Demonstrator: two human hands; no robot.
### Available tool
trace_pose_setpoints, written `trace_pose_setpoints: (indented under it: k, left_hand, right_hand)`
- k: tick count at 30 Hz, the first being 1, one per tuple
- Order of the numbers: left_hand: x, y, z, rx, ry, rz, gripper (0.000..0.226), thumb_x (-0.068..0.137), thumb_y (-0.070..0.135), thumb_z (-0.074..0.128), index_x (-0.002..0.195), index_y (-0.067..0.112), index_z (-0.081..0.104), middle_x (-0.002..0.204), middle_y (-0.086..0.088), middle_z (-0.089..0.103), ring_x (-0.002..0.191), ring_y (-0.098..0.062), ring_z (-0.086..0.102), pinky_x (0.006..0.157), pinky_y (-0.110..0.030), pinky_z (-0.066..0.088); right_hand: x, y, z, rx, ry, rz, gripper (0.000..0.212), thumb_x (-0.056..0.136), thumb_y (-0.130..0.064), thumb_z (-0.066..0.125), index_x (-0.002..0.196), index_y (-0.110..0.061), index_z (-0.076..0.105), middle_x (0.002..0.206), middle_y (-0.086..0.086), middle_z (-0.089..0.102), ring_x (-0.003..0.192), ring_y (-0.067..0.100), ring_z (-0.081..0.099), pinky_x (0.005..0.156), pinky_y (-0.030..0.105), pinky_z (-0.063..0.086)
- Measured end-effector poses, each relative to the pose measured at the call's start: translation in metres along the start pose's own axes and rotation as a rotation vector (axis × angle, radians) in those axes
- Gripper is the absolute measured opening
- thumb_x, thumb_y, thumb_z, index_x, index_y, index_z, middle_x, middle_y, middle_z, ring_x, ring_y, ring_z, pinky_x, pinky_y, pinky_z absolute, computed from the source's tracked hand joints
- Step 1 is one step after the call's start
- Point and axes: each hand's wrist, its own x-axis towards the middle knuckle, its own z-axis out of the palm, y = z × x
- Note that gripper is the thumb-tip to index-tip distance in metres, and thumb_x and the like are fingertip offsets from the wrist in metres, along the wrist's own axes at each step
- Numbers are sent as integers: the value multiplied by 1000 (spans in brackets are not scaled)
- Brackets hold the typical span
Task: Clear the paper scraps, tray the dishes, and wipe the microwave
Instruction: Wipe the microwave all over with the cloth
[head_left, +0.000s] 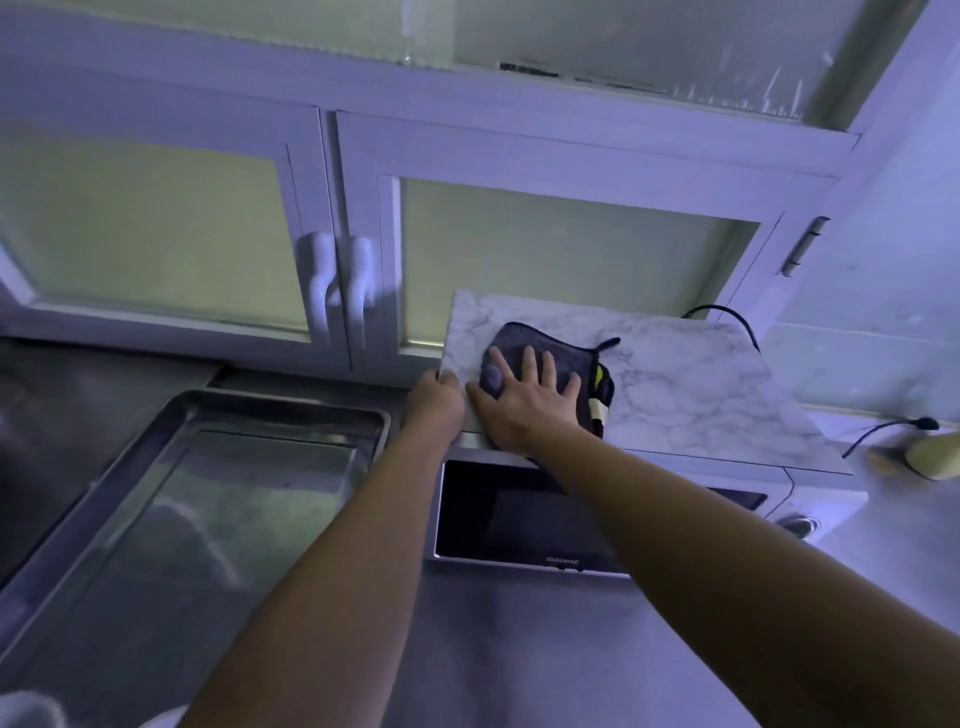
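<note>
Item 1, microwave (519, 514): standing on the grey surface (519, 649), right of centre, its dark door facing near. A marble-patterned top (701, 384) is lying over it.

Item 2, cloth (519, 340): dark grey, lying flat on the near-left part of the marble-patterned top. A yellow and white label (600, 395) is showing at its right edge, with a small dark loop at its far right corner.

Item 3, right hand (524, 400): pressing down on the cloth, palm flat, fingers straight and spread apart, thumb pointing left.

Item 4, left hand (435, 402): gripping the near-left corner of the marble-patterned top, thumb lying on the upper face, fingers curling out of sight round the edge. It is sitting just beside the right hand.

Item 5, metal tray (291, 402): resting on the surface to the left of the microwave, near it but apart.

Item 6, cabinet doors (571, 249): two, white-framed with pale panels, standing closed on the far side, their white handles (322, 280) meeting side by side at the middle.

Item 7, black cable (727, 312): arching up behind the far right of the marble-patterned top.

Item 8, yellowish object (935, 457): sitting at the far right edge, partly cut off, kind not discernible.
</note>
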Motion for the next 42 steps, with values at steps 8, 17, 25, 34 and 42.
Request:
trace_pose_setpoints:
  k: [8,17,25,34,42]
  left_hand:
    - [-11,0,-6,51,-18,66,44,107,31,28,127,5,58,132,-25,58,119,-39,55,96,-37,42]
    - [-18,-8,-9,41,18,70,40,107,27,29,123,12,62,133,-16,59,108,-28,54,82,-27,32]
    - [-16,-19,-2,30,106,53,30,105,33,30,97,25,58,103,-5,62,83,-24,54,70,-32,37]
    - [-21,-21,2,-64,322,93,41,105,35,25,120,10,54,105,-15,63,102,-38,59,72,-39,40]
    - [-35,-15,2,-312,526,90,38,105,40,30,119,17,58,105,-3,66,96,-27,60,71,-30,35]
  right_hand:
    - [46,16,-12,-2,-19,-102,62,92,-72,15,151,-56,5,168,0,-3,154,25,-9,117,61,-8]
    - [75,59,-27,54,-23,78,66,93,-68,17,155,-46,9,168,0,-2,154,25,-8,119,59,-7]
    - [120,64,-35,-12,-51,91,74,92,-72,16,157,-40,2,168,3,-6,154,28,-10,117,63,-6]
    - [165,-4,-25,-104,-17,-279,71,97,-69,19,158,-35,7,168,4,3,154,29,-2,117,65,0]
    - [105,-12,-7,-108,-62,-470,65,94,-71,19,154,-51,6,168,-4,-6,154,19,-10,117,59,-6]
